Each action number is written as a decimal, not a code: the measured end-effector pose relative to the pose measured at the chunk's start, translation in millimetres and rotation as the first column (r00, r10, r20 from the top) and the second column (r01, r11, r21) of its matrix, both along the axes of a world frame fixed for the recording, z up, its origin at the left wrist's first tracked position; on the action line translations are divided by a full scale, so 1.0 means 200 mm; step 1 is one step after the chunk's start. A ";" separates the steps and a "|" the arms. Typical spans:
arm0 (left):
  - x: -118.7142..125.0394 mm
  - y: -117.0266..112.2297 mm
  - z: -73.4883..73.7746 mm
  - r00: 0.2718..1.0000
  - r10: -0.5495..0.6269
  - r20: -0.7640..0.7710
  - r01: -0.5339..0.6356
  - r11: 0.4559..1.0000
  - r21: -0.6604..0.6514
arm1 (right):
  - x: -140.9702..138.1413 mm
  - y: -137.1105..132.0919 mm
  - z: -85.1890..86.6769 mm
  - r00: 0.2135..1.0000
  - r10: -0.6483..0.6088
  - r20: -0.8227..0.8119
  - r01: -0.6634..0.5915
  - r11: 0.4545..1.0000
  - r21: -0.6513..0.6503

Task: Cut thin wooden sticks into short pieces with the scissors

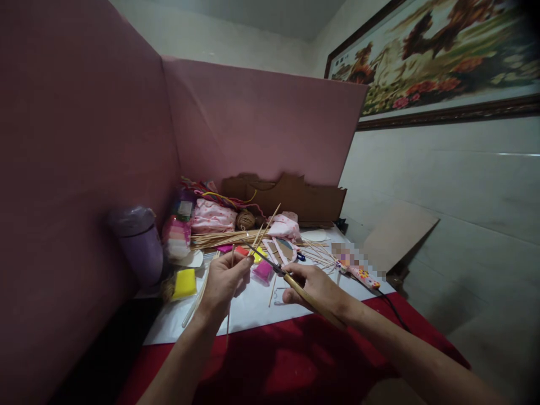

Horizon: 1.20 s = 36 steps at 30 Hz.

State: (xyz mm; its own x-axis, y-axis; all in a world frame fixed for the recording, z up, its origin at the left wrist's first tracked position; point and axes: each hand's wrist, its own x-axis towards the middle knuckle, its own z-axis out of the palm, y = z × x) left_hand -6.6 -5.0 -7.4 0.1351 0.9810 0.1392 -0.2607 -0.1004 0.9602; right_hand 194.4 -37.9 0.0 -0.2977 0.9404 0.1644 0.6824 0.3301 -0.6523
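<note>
My left hand is closed, pinching thin bamboo sticks that point up and to the right. My right hand grips a bladed tool with a long tan handle. Its slim dark blade reaches up and left to the sticks by my left fingertips; whether it is a knife or scissors seen edge-on, I cannot tell. Just beyond the hands lie a magenta clay pack, a yellow piece and a pink-edged cardboard shape.
White sheeting covers part of the red cloth. Bamboo sticks, a twine ball and torn cardboard lie at the back. On the left are a purple tumbler and a yellow pack; a corded glue gun is right.
</note>
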 end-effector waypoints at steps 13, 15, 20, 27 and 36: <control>0.01 -0.01 0.01 0.996 0.066 -0.054 -0.063 0.997 0.045 | 0.00 0.01 0.01 0.996 -0.036 0.085 0.034 0.999 0.032; 0.01 -0.01 0.01 0.995 0.081 -0.064 -0.078 0.995 0.060 | 0.00 0.01 0.02 0.994 -0.041 0.104 0.036 0.998 0.045; 0.02 -0.02 0.01 0.989 0.098 -0.110 -0.088 0.992 0.089 | -0.01 0.00 0.03 0.995 -0.043 0.087 0.039 0.998 0.047; 0.01 0.00 -0.02 0.983 0.111 -0.144 -0.090 0.985 0.145 | -0.03 -0.02 0.02 0.999 -0.017 0.034 0.014 0.996 0.089; 0.01 0.00 -0.03 0.974 0.157 -0.161 -0.128 0.976 0.174 | -0.04 -0.01 0.00 0.999 -0.028 0.025 0.024 0.987 0.156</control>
State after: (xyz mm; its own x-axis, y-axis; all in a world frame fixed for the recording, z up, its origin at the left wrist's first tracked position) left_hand -4.3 -4.8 -13.0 0.0315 0.9582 0.2844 -0.0640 -0.2820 0.9573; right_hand 187.0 -40.9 -0.3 -0.2798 0.9115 0.3016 0.7088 0.4080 -0.5754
